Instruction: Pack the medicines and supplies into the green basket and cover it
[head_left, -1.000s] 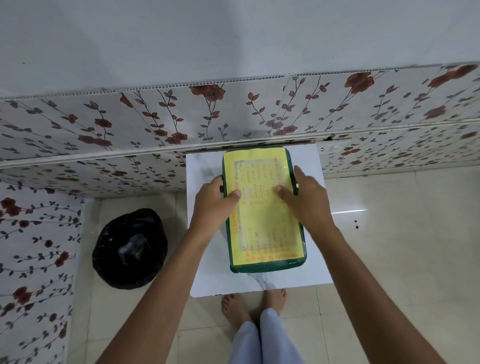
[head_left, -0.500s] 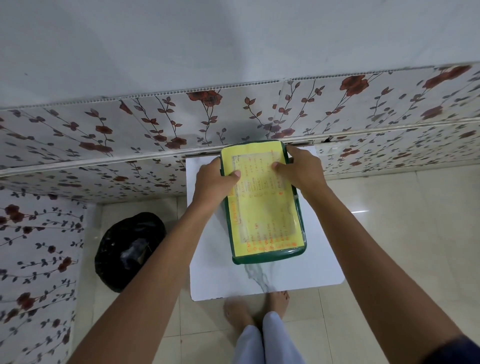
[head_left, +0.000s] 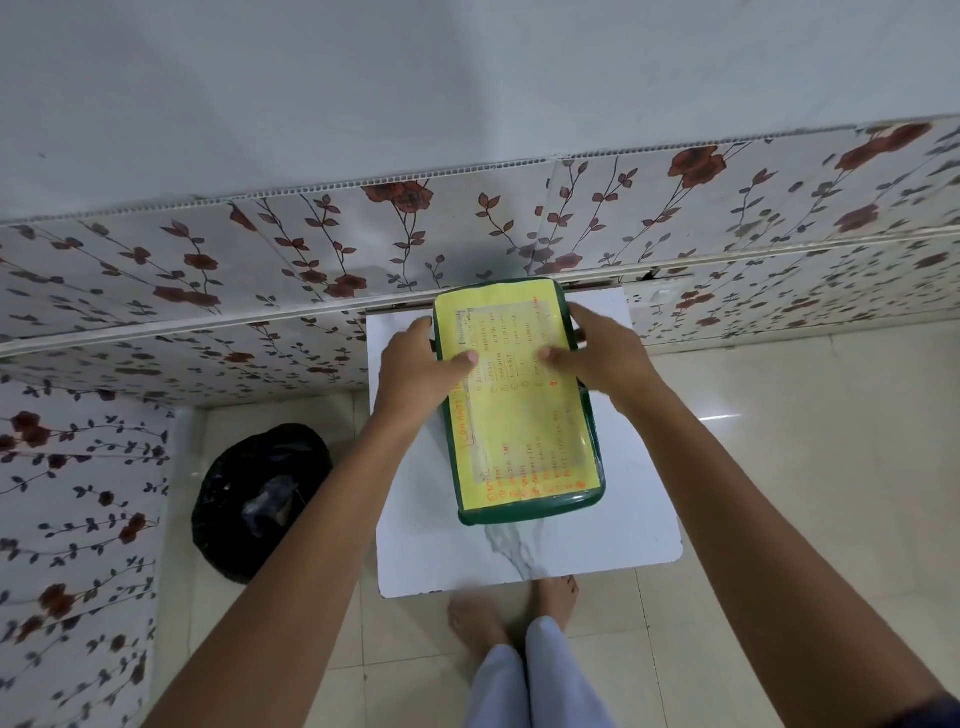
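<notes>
Green basket (head_left: 530, 512) sat lidded on the white bench (head_left: 524, 561); left hand (head_left: 415, 364) and right hand (head_left: 602, 353) each had their grip clamped on its yellow-labelled lid (head_left: 514, 415), thumbs on top

Only writing anywhere is on the yellow sheet (head_left: 519, 410) stuck on top of the green lid (head_left: 530, 512), rows of orange handwriting with circled numbers down the edge plus a taped-on paper of darker notes, but it's all too small and blurry to read.
</notes>
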